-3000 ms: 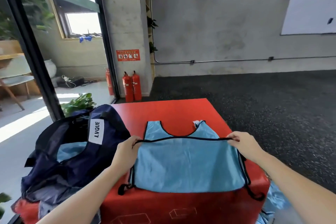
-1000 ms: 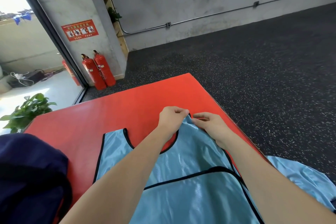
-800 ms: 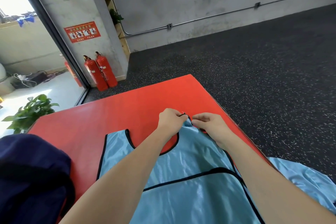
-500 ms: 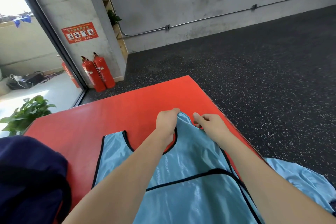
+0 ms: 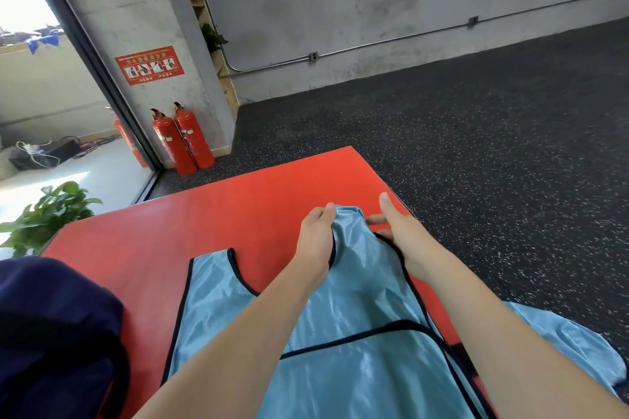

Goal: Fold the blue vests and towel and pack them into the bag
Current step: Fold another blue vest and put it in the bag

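The blue vest (image 5: 340,333) lay flat on the red desk (image 5: 238,207), filling the lower centre of the frame. A moment before, both hands pinched its right shoulder strap; now the right hand (image 5: 405,235) had let go, its fingers (image 5: 384,201) straight and spread beside the strap, while the left hand (image 5: 316,241) gripped the strap's bunched tip. The strap looked nearly straightened, I'd say, with folding not yet begun. The dark bag (image 5: 58,333) waited lower left; more blue cloth (image 5: 561,337) hung lower right.

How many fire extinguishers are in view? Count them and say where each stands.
3: two extinguishers stand side by side against the concrete pillar; a third is partly hidden behind the dark door frame.
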Tool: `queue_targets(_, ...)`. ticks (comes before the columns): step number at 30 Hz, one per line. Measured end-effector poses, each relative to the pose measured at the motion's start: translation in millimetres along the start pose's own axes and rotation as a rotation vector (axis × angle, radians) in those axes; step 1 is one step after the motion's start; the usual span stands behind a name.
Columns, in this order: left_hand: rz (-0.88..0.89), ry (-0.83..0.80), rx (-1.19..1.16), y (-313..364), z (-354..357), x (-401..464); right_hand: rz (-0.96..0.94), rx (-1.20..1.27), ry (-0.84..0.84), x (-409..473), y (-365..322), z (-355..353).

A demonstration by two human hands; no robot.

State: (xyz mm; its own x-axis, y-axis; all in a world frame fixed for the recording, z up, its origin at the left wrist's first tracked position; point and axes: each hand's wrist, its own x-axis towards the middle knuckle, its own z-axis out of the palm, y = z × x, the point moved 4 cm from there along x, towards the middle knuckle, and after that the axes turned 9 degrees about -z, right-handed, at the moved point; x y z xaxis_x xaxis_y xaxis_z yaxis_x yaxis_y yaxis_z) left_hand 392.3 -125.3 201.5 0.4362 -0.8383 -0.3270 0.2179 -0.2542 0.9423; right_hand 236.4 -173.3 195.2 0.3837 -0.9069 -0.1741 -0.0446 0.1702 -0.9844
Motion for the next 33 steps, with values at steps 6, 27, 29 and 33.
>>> queue_targets(6,0.192,0.078,0.187,4,-4,-8,-0.104,0.258,0.107,5,-7,-3)
queue_targets(27,0.008,-0.001,-0.304,-7,-4,9,-0.346,0.275,0.216,3,-12,-19)
queue_targets(29,0.023,-0.009,-0.296,-7,-2,12,-0.383,0.244,0.227,3,-12,-20)
queue_targets(33,0.075,0.018,-0.194,-13,-3,26,-0.420,0.147,0.251,1,-12,-23)
